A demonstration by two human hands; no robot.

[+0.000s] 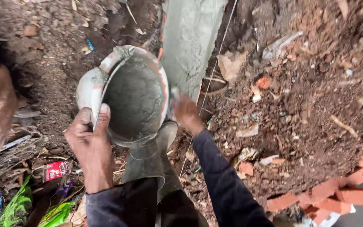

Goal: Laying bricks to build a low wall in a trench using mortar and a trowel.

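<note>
Hands grip a mortar-caked pan (135, 98): left hand (89, 138) clenches its rim, right hand (186, 112) steadies the opposite edge; likely heavy, slippery.

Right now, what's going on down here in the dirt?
A person's left hand grips the rim of a round, mortar-smeared metal pan, tipped on its side. The right hand, blurred, is at the pan's other edge beside a grey cement-coated wall strip. Broken red bricks lie on the soil nearby.
</note>
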